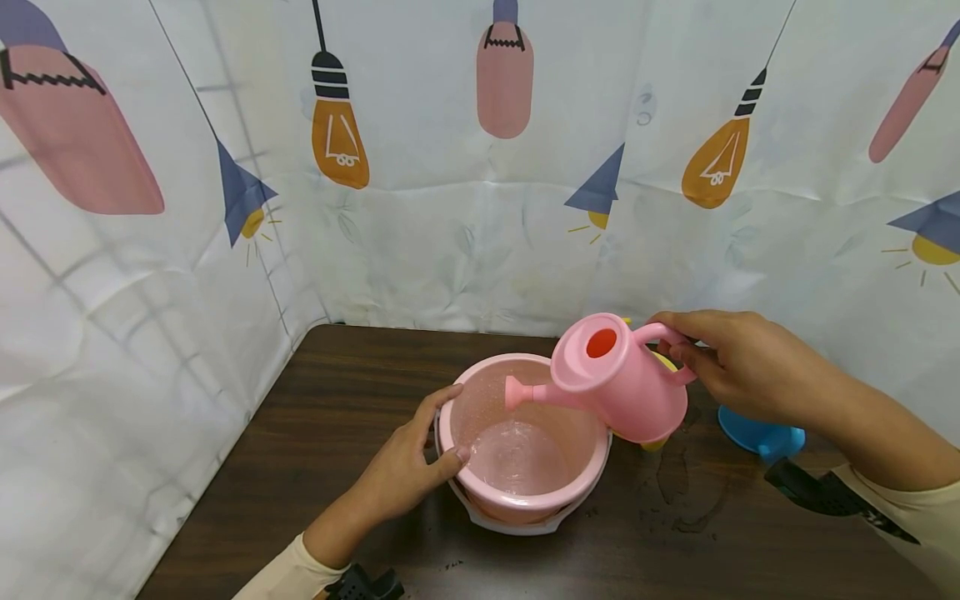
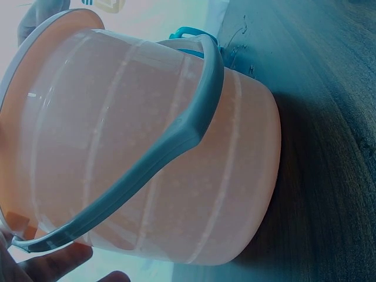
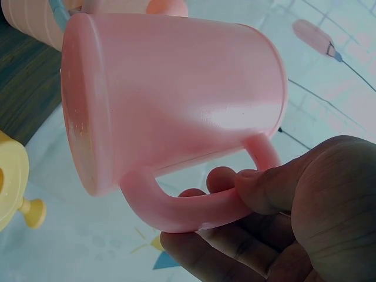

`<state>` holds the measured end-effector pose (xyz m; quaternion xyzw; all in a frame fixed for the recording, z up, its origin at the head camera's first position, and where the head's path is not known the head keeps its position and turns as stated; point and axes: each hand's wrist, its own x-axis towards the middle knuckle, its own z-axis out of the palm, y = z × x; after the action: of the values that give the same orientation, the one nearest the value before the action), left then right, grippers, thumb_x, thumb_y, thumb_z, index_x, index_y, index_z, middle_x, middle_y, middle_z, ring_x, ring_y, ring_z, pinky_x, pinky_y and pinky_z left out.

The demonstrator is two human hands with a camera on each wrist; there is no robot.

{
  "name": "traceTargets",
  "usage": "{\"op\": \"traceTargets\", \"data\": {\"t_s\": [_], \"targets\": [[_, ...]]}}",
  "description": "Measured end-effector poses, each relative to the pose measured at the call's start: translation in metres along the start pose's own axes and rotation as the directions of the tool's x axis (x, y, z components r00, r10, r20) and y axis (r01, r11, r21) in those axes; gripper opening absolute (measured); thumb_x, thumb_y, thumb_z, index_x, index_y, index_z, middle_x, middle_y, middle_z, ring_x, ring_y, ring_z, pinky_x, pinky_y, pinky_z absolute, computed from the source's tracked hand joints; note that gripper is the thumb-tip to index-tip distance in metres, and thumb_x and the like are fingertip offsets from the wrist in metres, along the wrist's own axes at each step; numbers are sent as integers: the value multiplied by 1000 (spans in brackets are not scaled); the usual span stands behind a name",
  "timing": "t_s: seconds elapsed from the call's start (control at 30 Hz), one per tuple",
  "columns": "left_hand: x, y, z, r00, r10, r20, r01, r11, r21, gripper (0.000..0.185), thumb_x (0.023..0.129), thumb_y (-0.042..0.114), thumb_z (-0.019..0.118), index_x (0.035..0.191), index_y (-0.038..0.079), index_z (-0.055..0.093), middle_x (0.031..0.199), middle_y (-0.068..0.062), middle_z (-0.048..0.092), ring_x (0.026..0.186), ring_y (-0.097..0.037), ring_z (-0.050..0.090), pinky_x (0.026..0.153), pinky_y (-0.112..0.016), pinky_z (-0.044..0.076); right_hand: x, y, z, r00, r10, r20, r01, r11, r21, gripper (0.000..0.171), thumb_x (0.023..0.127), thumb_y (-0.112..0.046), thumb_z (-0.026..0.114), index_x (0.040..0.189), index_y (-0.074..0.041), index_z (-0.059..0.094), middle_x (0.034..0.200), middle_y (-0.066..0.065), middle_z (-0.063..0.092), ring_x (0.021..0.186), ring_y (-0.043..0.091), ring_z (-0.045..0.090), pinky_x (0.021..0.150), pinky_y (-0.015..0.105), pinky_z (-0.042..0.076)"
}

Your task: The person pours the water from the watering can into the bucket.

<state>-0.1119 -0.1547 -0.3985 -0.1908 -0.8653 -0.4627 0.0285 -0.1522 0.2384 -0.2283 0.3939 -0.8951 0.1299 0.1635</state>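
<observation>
The pink bucket [image 1: 525, 442] stands on the dark wooden table [image 1: 337, 400], near its middle, and already holds some water; its grey bail handle [image 2: 170, 147] lies folded down against the wall. The left hand [image 1: 412, 467] grips the near rim, thumb hooked over the edge and fingers wrapped on the outside. A risk here, as I judge it, is that a push from this hand tips or slides the bucket and slops water out. The right hand [image 1: 738, 362] curls round the loop handle of the pink watering can [image 1: 618, 379], held tilted above the bucket's far side with the spout [image 1: 525, 392] over the opening; tilted too steeply, or drifting sideways, it would probably send water past the rim onto the table, where wet patches [image 1: 678, 492] already lie. A slip of the fingers could drop the can into the bucket. A blue object [image 1: 761, 429] and a yellow toy [image 3: 14, 188] sit just behind, within reach of a stray elbow. No brand, label or writing is readable on anything, though the wrist views are too close and washed out to be sure.
</observation>
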Motion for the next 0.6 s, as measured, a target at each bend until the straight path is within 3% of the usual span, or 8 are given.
{"op": "traceTargets", "data": {"t_s": [0.6], "targets": [[0,-2,0,1000,7,-2,-7,1000,-1,73,93,41,67,156,34,32,143,-14,55,112,-23,66,92,-44,53,2,-3,-1,999,43,20,-44,998,36,34,93,-5,74,117,-29,68,91,-16,62,73,-2,66,63,28,52]]}}
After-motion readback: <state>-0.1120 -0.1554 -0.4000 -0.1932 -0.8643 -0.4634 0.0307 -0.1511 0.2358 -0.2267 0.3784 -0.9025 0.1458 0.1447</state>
